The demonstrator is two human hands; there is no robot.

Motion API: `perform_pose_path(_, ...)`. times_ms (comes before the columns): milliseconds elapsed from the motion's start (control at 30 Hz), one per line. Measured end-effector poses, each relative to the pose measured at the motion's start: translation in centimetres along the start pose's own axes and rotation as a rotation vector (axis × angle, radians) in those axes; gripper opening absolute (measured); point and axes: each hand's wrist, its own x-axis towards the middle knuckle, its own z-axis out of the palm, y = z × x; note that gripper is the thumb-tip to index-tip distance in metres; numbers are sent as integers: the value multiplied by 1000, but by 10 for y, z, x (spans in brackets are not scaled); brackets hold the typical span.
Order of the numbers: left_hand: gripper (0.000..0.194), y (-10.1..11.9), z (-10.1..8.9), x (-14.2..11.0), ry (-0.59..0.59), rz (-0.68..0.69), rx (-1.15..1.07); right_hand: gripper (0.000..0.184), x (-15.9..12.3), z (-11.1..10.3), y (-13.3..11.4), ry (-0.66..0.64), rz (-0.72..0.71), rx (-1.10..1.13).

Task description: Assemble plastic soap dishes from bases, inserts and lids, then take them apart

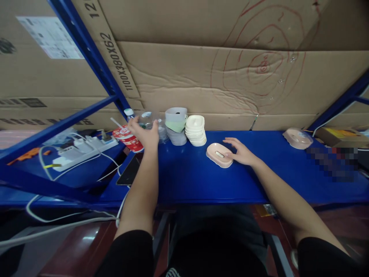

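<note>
My left hand [146, 134] is raised over the left part of the blue table, thumb and fingers spread around a blurred clear plastic cover [147, 120] with a small label. Right beside it are more clear plastic covers [163, 132]. A pink oval dish [215, 151] with a small pale oval piece [219, 154] in its middle lies on the table. My right hand [239, 151] has its thumb at the dish's right edge and its fingers curved behind the rim.
Grey and green shells [176, 129] and stacked cream shells [196, 130] stand near the cardboard wall. A red cup [129, 138], capped bottle [129, 114], dark tablet [128, 171] and white power strip [86, 152] lie left. A covered pink dish [298, 137] sits far right.
</note>
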Motion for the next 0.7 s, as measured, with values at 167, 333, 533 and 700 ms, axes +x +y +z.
perform_pose_path(167, 79, -11, 15, -1, -44, 6, 66, 76, -1, 1, 4, -66, -3, -97)
perform_pose_path(333, 97, -20, 19, -3, -185, -63, 112, 84, -1, 0, 2, -183, 25, -120)
perform_pose_path(533, 111, -23, 22, -4, -166, -99, 95, 106, -1, 0, -1, -298, -10, -153)
perform_pose_path(700, 83, -13, 18, -11, 39, 40, 51, 113, -2, 1, 0, -318, -35, -209)
